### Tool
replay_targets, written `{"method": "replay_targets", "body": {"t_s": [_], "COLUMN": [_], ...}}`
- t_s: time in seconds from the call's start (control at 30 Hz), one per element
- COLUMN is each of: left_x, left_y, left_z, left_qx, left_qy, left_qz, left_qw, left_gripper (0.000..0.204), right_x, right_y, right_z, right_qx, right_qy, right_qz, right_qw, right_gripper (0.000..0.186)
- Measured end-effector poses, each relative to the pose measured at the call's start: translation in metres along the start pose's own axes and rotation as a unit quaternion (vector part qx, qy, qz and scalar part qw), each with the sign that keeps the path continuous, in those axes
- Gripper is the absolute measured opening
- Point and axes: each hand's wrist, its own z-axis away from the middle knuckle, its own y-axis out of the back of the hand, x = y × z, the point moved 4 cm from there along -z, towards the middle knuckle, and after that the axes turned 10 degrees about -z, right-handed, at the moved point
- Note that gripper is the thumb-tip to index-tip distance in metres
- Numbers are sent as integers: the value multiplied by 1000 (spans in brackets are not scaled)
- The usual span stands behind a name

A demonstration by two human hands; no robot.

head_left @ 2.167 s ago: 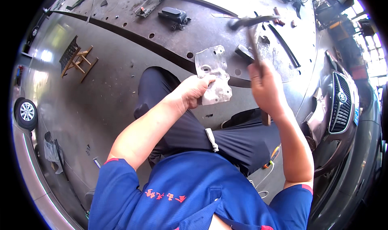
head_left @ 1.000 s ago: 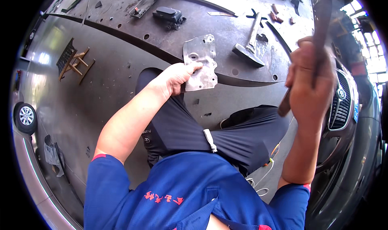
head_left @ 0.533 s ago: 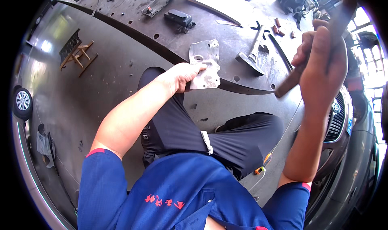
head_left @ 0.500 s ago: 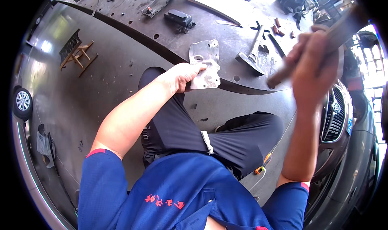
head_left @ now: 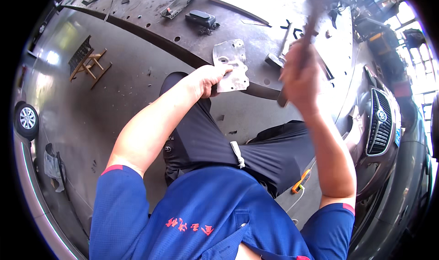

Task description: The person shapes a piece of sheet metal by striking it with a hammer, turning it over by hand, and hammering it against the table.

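Observation:
My left hand (head_left: 206, 79) pinches the lower left edge of a silvery metal plate (head_left: 234, 72). This plate has holes and a notched right side, and it lies at the near edge of the dark metal workbench (head_left: 178, 24). Raised over the bench's right part, my right hand (head_left: 302, 77) grips a hammer by its handle. The hammer (head_left: 313, 20) is smeared by motion, its blurred head pointing up and away while the handle's butt shows below my fist. Behind that hand lies another hammer (head_left: 275, 60), partly covered.
A black box-shaped device (head_left: 202, 19) and metal offcuts lie farther back on the bench. A wooden folding stool (head_left: 87, 61) stands on the floor at left. On the right a parked car (head_left: 379, 123) is close by. An orange tool with a cable (head_left: 302, 180) is near my right knee.
My right hand has swung left with the hammer, nearer to the plate. The plate, still in my left hand, appears slightly higher in view.

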Motion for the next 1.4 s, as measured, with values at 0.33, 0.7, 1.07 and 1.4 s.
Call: {"method": "replay_targets", "body": {"t_s": [0.33,0.7,1.07,1.4], "left_x": [4,5,-29,-15], "left_y": [7,24,12,30], "left_z": [11,16,31,27], "left_qx": [57,146,71,85], "left_qy": [15,23,-29,-53], "left_qz": [-43,-92,9,-36], "left_qw": [997,985,997,994], "left_gripper": [24,23,31,25], "right_x": [-42,26,25,-100], "right_y": [10,-24,-33,33], "right_z": [-39,23,57,-17], "right_qx": [-16,-220,-225,26], "right_qy": [-74,-295,-310,162], "right_qz": [29,101,41,-240], "right_qw": [997,924,923,957], "right_gripper": [32,43,38,35]}}
